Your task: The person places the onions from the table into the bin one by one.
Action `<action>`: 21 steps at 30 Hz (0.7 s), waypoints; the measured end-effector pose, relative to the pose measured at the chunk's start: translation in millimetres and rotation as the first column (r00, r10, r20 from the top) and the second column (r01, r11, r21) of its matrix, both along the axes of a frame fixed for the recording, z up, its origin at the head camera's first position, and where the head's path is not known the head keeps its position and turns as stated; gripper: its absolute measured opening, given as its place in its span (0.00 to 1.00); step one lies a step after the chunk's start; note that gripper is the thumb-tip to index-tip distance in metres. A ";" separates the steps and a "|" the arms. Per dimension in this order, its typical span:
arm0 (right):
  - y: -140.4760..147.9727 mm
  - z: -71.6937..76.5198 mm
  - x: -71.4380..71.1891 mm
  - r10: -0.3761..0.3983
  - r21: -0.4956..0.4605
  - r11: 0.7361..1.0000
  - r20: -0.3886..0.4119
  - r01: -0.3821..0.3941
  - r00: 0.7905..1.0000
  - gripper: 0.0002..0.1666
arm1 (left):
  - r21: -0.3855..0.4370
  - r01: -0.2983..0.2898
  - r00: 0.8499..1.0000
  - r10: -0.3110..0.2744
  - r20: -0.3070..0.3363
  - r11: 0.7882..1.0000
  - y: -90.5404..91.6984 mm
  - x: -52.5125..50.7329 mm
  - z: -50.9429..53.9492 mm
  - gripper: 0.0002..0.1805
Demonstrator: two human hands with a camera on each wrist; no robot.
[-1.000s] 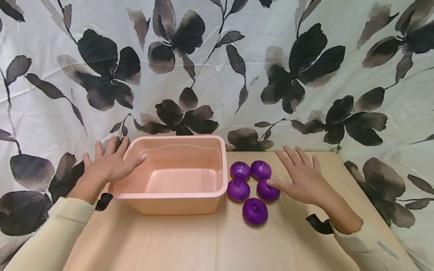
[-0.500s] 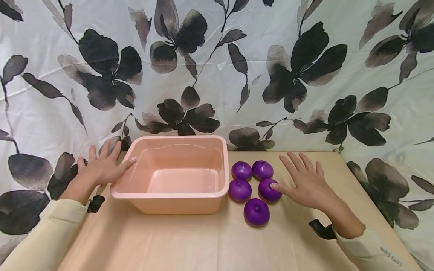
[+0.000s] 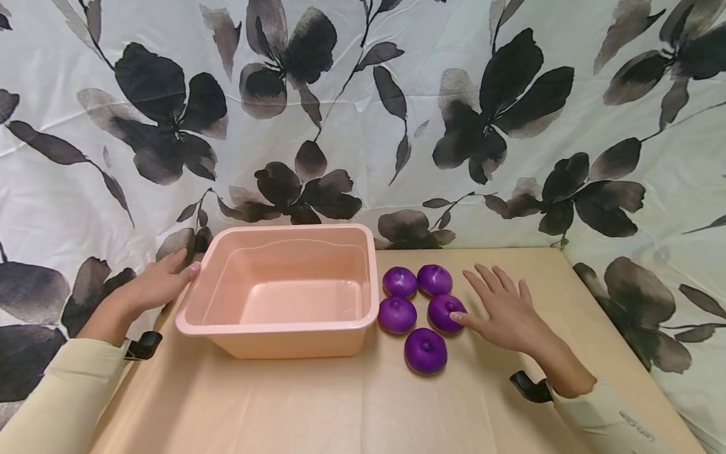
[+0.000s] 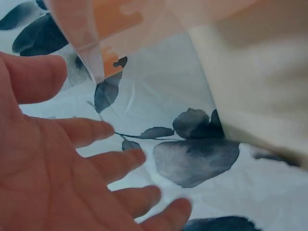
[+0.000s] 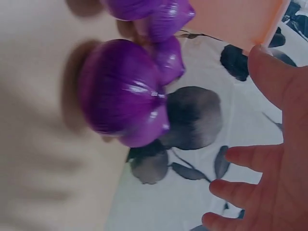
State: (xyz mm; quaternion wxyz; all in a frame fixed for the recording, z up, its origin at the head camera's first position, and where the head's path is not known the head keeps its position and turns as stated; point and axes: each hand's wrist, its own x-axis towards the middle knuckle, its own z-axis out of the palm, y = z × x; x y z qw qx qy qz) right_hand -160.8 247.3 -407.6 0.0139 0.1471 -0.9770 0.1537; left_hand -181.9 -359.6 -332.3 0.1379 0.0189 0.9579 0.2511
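A pink plastic basin (image 3: 306,343) stands on the table with nothing inside it. Just off its left rim is my left hand (image 3: 153,287), fingers extended and holding nothing; whether the thumb touches the rim I cannot tell. In the left wrist view the palm (image 4: 43,178) faces the basin's side. Several shiny purple onions (image 3: 425,351) sit grouped to the right of the basin. My right hand (image 3: 505,315) hovers at their right with fingers spread, its thumb overlapping one onion (image 3: 442,310) in the head view. The right wrist view shows a gap between that hand (image 5: 288,144) and the onions (image 5: 120,89).
The beige table (image 3: 351,410) extends in front of the basin. A white cloth with dark flowers (image 3: 363,126) hangs behind and along both sides of the table. Black wrist straps (image 3: 144,345) show at both sleeves.
My left hand has moved left, from over the basin's left rim to just outside it. The right hand has dropped slightly. Basin and onions have stayed put.
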 end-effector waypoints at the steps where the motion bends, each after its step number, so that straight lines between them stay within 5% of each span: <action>1: 0.5 -3.5 -0.3 0.001 -0.006 1.000 -0.001 -0.001 1.000 0.55 | 0.037 -0.015 0.999 0.014 0.030 0.999 -1.7 0.2 0.0 0.46; 6: 2.6 -24.7 -3.1 0.012 -0.042 0.999 0.024 -0.011 1.000 0.56 | 0.198 -0.083 0.988 0.054 0.145 0.977 -8.7 -0.2 -4.8 0.46; 10: 2.2 -42.6 -7.3 0.042 -0.107 0.993 0.025 -0.039 0.999 0.56 | 0.307 -0.137 0.981 0.087 0.173 0.942 -15.2 -1.5 -12.3 0.44; 21: -3.9 -79.6 -18.4 0.070 -0.352 0.935 0.051 -0.048 0.996 0.49 | 0.586 -0.231 0.969 0.127 0.213 0.777 -22.3 -8.4 -23.6 0.33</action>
